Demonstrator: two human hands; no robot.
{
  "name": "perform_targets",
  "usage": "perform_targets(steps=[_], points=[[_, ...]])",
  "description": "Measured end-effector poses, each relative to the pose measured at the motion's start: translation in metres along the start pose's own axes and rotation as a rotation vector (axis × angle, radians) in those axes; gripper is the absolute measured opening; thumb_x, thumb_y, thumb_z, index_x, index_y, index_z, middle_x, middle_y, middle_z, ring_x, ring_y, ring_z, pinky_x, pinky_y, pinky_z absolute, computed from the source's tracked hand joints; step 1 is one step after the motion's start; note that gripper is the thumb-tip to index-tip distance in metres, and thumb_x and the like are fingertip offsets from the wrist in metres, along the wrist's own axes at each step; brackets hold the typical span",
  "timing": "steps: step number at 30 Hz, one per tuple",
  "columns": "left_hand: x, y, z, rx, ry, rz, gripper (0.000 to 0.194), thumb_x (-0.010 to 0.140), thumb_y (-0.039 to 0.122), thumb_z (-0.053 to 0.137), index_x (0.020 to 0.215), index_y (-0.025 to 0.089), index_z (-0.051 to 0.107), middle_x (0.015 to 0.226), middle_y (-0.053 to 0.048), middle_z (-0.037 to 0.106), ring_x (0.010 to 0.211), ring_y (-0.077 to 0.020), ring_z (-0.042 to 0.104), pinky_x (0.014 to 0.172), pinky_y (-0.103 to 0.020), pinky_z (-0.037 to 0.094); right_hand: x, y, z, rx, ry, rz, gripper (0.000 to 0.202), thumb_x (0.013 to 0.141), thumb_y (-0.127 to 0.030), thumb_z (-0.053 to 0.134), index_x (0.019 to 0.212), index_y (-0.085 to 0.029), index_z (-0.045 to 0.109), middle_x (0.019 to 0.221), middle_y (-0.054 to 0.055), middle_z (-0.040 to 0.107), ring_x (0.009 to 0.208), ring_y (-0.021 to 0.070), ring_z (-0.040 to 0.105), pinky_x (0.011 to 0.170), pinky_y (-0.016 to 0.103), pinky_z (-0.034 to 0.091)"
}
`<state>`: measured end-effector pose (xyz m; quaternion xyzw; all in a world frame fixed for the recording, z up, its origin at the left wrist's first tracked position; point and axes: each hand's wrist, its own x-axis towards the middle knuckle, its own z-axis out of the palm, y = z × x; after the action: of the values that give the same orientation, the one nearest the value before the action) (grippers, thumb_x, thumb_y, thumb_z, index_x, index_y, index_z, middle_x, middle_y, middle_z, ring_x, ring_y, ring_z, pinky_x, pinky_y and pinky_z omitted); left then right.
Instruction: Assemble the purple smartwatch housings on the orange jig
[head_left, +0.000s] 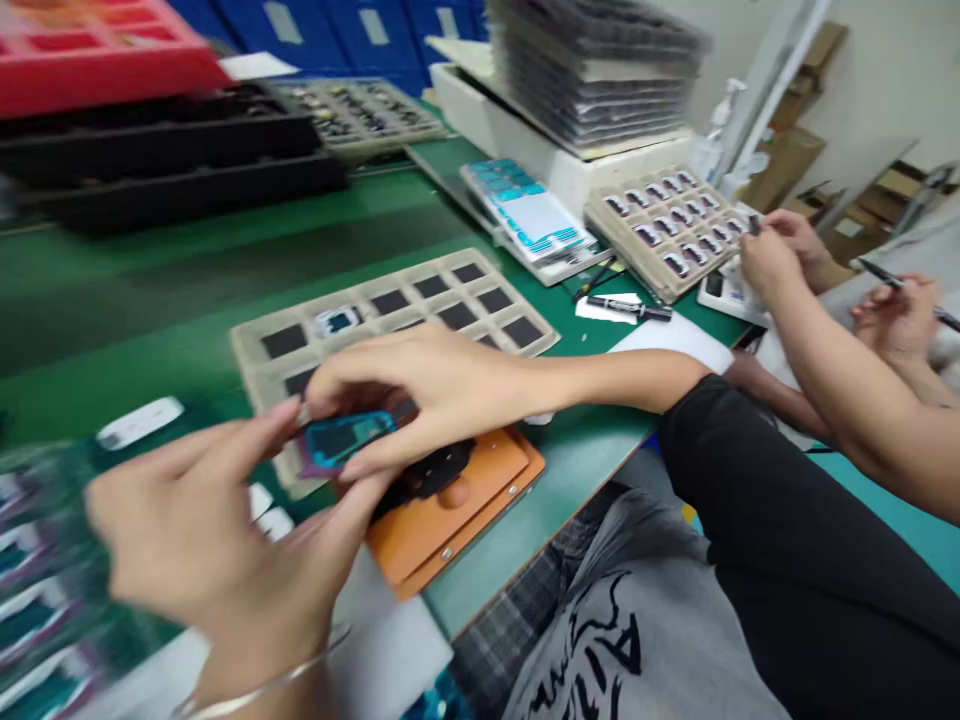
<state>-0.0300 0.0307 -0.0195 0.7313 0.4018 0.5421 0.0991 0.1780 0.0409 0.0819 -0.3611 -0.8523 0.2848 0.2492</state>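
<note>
Got a small blue-framed part (349,440) pinched in both hands, left hand (202,530) gripping one end, right hand (435,390) gripping the other. Holding it over the near side of a beige tray (251,355), right by an orange fixture (472,510). Further out, seeing a marker (634,308), a second tray (637,259) lined with small parts, plus another person's hands (780,255) off to the right.

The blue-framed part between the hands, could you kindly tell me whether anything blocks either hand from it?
Nothing visible does: the left hand and right hand are at the edges of the blue-framed part, though blur hides exact contact.
</note>
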Motion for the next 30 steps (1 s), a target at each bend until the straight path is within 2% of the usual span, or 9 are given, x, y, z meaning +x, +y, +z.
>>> perform_targets(steps=[3,8,11,13,16,21,23,27,30], points=[[0.009,0.018,-0.002,0.127,-0.018,0.188,0.085,0.07,0.053,0.089,0.146,0.036,0.055,0.107,-0.008,0.068,0.101,-0.0336,0.061,0.091,-0.053,0.051,-0.003,0.001,-0.009,-0.101,-0.062,-0.103,0.028,0.087,-0.02,0.071,0.112,-0.007,0.066,0.103,0.0,0.071,0.096,0.0106,0.064,0.086,0.022,0.048],[0.011,0.027,-0.014,-0.08,-0.468,-0.058,0.123,0.066,0.087,0.072,0.161,0.028,0.022,0.146,-0.017,0.052,0.136,-0.039,0.051,0.114,-0.06,0.043,-0.008,0.008,-0.025,-0.327,-0.047,-0.12,0.019,0.085,-0.018,0.067,0.103,-0.013,0.065,0.097,0.003,0.069,0.089,0.0174,0.061,0.079,0.029,0.041],[0.008,0.031,-0.02,-0.127,-0.71,-0.136,0.135,0.058,0.086,0.079,0.163,0.028,0.016,0.154,-0.02,0.043,0.142,-0.0435,0.045,0.116,-0.063,0.043,-0.012,0.004,-0.029,-0.45,-0.158,-0.072,0.015,0.085,-0.018,0.066,0.1,-0.013,0.066,0.092,0.003,0.068,0.086,0.0185,0.061,0.076,0.029,0.038],[0.008,0.033,-0.021,-0.114,-0.796,-0.139,0.137,0.055,0.08,0.084,0.162,0.028,0.017,0.154,-0.02,0.042,0.14,-0.0456,0.045,0.113,-0.066,0.045,-0.013,-0.001,-0.026,-0.52,-0.275,-0.034,0.016,0.085,-0.016,0.067,0.101,-0.013,0.068,0.091,0.004,0.069,0.084,0.0192,0.061,0.073,0.029,0.037],[0.008,0.037,-0.019,-0.071,-0.787,-0.109,0.121,0.06,0.064,0.09,0.155,0.026,0.026,0.15,-0.019,0.046,0.134,-0.0439,0.051,0.108,-0.065,0.049,-0.012,-0.003,-0.019,-0.594,-0.393,-0.02,0.018,0.084,-0.014,0.069,0.102,-0.013,0.07,0.09,0.006,0.069,0.084,0.0207,0.062,0.07,0.03,0.036],[0.009,0.048,-0.011,0.063,-0.686,-0.074,0.09,0.063,0.041,0.087,0.139,0.021,0.041,0.136,-0.016,0.056,0.118,-0.0389,0.06,0.096,-0.061,0.054,-0.012,0.001,-0.022,-0.582,-0.436,-0.03,0.017,0.083,-0.011,0.07,0.099,-0.014,0.071,0.087,0.005,0.07,0.081,0.0206,0.062,0.072,0.031,0.039],[0.009,0.05,-0.009,0.083,-0.675,-0.06,0.089,0.063,0.046,0.088,0.137,0.021,0.044,0.134,-0.015,0.057,0.117,-0.0388,0.06,0.096,-0.061,0.053,-0.013,0.002,-0.025,-0.551,-0.443,-0.048,0.016,0.082,-0.012,0.071,0.098,-0.015,0.072,0.084,0.004,0.07,0.08,0.0202,0.061,0.073,0.031,0.04],[0.009,0.045,-0.012,-0.014,-0.633,-0.13,0.11,0.054,0.077,0.086,0.14,0.023,0.042,0.144,-0.017,0.051,0.129,-0.0417,0.055,0.104,-0.06,0.051,-0.011,0.001,-0.023,-0.495,-0.441,-0.104,0.014,0.084,-0.015,0.073,0.098,-0.015,0.073,0.084,0.003,0.071,0.079,0.0191,0.061,0.074,0.031,0.04],[0.01,0.038,-0.017,-0.043,-0.582,-0.187,0.114,0.052,0.082,0.085,0.141,0.025,0.042,0.146,-0.015,0.049,0.135,-0.0411,0.051,0.11,-0.058,0.049,-0.008,0.001,-0.016,-0.49,-0.452,-0.135,0.015,0.084,-0.016,0.074,0.099,-0.013,0.073,0.086,0.005,0.071,0.082,0.0198,0.06,0.069,0.03,0.037]])
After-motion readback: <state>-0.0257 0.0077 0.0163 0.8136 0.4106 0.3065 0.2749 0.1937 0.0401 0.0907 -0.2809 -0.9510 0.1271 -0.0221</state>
